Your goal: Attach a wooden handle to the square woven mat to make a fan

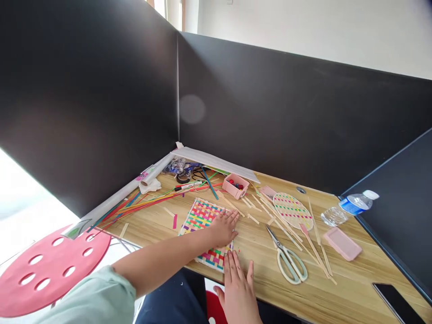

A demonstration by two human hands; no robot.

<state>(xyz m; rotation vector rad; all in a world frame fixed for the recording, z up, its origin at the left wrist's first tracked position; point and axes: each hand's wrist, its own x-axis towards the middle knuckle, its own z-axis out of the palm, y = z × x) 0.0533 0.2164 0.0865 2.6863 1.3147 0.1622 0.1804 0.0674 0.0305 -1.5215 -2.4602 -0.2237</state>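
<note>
A woven mat [199, 216] of multicoloured strips with a white border lies flat near the table's front edge. Across it reaches my left arm, and my left hand [222, 228] rests palm down on the mat's right side, fingers stretched out. The forearm hides part of the weave. My right hand [239, 284] lies palm down at the mat's lower right corner, its fingers spread and the fingertips by the border. Neither hand grips anything. To the right lie scissors [286, 256] with pale handles, blades slightly apart.
Loose coloured strips [135, 208] lie at left and pale strips [283, 225] at right. Behind are a pink box [232, 191] and a marker [189, 185]. An oval woven piece [293, 209], pink lid [342, 243], bottle [354, 204] and phone [400, 302] lie rightward. Dark partitions [270, 108] surround the table.
</note>
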